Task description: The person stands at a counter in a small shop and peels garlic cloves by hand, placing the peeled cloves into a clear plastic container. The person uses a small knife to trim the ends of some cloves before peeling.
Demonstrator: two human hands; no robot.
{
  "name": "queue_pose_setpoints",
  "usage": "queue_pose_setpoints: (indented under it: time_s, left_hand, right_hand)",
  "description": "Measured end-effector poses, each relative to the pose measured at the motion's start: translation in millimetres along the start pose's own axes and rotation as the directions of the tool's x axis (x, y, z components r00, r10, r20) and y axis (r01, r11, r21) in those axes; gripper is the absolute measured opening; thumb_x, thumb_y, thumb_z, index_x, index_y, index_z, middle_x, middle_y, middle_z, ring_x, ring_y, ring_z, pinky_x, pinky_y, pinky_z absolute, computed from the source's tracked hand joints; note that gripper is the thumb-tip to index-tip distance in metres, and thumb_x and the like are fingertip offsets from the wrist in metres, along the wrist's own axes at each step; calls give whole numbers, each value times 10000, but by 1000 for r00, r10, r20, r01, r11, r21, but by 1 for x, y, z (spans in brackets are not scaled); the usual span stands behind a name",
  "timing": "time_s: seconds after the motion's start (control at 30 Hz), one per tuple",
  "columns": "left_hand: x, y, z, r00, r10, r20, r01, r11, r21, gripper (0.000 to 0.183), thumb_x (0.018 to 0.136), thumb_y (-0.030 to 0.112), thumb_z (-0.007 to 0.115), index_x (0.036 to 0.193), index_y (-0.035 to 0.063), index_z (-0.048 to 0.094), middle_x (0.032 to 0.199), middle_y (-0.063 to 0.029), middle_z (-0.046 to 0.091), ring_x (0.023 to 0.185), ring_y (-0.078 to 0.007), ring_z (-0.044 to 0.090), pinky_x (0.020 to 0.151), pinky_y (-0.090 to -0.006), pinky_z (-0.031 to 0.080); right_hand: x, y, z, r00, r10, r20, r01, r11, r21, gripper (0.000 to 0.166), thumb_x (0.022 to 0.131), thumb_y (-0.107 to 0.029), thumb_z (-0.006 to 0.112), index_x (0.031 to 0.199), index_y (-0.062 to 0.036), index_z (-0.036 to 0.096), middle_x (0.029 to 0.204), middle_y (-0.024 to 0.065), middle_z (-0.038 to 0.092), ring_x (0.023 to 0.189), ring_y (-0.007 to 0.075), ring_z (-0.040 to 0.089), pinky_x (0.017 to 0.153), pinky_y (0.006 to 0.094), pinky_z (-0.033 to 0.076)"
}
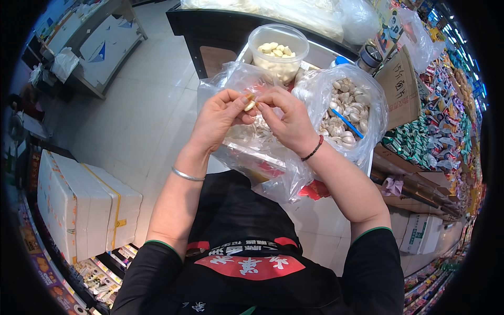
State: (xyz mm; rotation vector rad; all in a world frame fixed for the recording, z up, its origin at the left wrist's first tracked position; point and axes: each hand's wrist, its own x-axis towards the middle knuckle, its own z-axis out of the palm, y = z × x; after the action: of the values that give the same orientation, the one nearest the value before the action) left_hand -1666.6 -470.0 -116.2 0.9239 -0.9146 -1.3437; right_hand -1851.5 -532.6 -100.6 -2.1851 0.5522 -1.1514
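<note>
My left hand (218, 114) pinches a pale garlic clove (249, 105) between thumb and fingers. From the other side, my right hand (289, 114) grips the end of the same clove with thumb and forefinger. Below both hands spreads a clear plastic bag (293, 179) with papery garlic skins (258, 132) inside. Beyond them stands a clear round plastic tub (255, 51) with peeled cloves (275, 50). To the right, an open plastic bag (376, 102) holds unpeeled garlic (344, 138). A slim blue tool (347, 123) lies on that garlic; its exact kind cannot be told.
A lidded bottle (370, 57) and a cardboard sign (399, 88) with writing stand at the back right. Wrapped snacks (437, 130) are heaped along the right. White foam boxes (90, 204) sit on the left. A dark-edged counter (220, 19) bounds the far side.
</note>
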Motion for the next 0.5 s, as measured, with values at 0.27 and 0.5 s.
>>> queue_pose_setpoints:
  time_s: [0.27,0.5]
  left_hand:
    - [0,-1,1,1000,-6,-8,6,999,32,195,994,206,644,990,12,643,884,-65,698,752,-97,663,734,-236,565]
    - [0,0,-1,999,-28,18,27,1000,11,199,990,194,648,1046,3,643,920,-72,696,767,-105,666,739,-241,568]
  right_hand:
    - [1,-4,-2,1000,-25,5,25,993,-118,67,844,-64,663,885,-11,665,878,133,654,787,316,662,703,377,535]
    - [2,-6,0,999,-39,-18,36,988,-150,55,824,-57,661,847,-11,639,850,134,637,770,315,658,689,384,536]
